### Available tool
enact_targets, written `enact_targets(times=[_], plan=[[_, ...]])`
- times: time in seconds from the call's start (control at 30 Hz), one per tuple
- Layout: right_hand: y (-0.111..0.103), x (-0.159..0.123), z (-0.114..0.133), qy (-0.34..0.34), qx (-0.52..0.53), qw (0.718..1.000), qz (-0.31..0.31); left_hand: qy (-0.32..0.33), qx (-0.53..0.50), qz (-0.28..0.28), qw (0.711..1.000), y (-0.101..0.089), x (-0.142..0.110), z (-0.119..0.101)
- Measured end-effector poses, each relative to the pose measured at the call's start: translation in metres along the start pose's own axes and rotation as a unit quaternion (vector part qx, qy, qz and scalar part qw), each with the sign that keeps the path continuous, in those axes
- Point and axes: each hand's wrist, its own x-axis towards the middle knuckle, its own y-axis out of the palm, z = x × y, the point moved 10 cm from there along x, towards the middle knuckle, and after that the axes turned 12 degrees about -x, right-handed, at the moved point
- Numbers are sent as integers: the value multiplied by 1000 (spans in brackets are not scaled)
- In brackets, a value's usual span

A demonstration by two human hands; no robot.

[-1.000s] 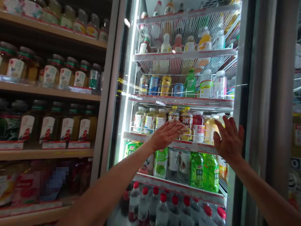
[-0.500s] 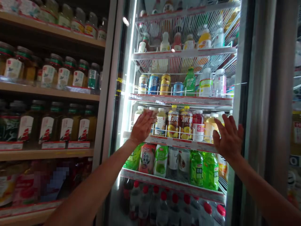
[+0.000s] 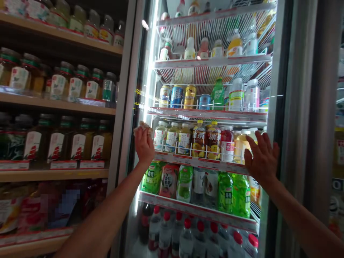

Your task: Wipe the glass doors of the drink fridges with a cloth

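And here's the left hand [image 3: 145, 147] up at the left edge of the glass [image 3: 185, 116], a crumpled cloth [image 3: 144, 126] bunched at its fingertips! Those fingers sit close together, bent and pinching the cloth from below. Just beside it runs the bright light strip [image 3: 151, 68], with the nearest tea bottles [image 3: 171, 138] behind the pane to its right. Over on the far side, the right hand [image 3: 262, 157] stands open, fingers spread and tips up; whether the palm meets the glass, I can't tell.

Good technique here, I'd say, wants the cloth folded into a flat pad with the whole hand behind it, pressing evenly, so bare knuckles don't drag; near the frame [image 3: 124, 89], a lighter push, following the edge.

Which way does the cloth point? No true front to it, crumpled as it is; its longer run lies roughly sideways across the fingertips, while the fingers point up.
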Motion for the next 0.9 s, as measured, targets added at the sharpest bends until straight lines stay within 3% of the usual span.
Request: enact_targets(times=[0.03, 0.07, 0.13, 0.2, 0.27, 0.33, 0.4, 0.47, 0.53, 0.6, 0.67, 0.73, 0.83, 0.9], plan=[[0, 0, 0, 2, 2, 1000, 1, -29, 8, -34, 999, -7, -3, 7], [0, 0, 0, 4, 4, 1000, 1, -28, 8, -33, 999, -6, -8, 3], [-1, 0, 0, 5, 11, 1000, -1, 46, -15, 51, 997, 13, -21, -28], [-2, -1, 0, 3, 16, 1000, -4, 164, -51, 167, 971, 35, -42, -68], [0, -1, 0, 0, 15, 1000, -3, 226, -67, 218, 947, 41, -51, -82], [0, -2, 0, -5, 7, 1000, -10, 175, -49, 155, 971, 30, -35, -60], [-1, -2, 0, -8, -1, 1000, -19, 71, -15, 40, 997, 10, -17, -28], [-1, -3, 0, -8, -5, 1000, -23, 31, -10, -1, 999, 5, -16, -21], [0, -3, 0, -7, -2, 1000, -17, 97, -41, 78, 991, 23, -25, -51], [-1, -3, 0, -8, 6, 1000, -18, 203, -80, 190, 957, 43, -44, -90], [-1, -3, 0, -5, 12, 1000, -19, 261, -98, 245, 929, 50, -52, -106], [-1, -3, -1, -3, 11, 1000, -17, 223, -83, 204, 950, 46, -29, -87], [2, -3, -2, 1, 0, 1000, -1, 32, -35, 17, 999, 28, 21, -23], [3, -3, -1, 1, -7, 1000, 4, -46, -27, -51, 997, 28, 33, -8]])
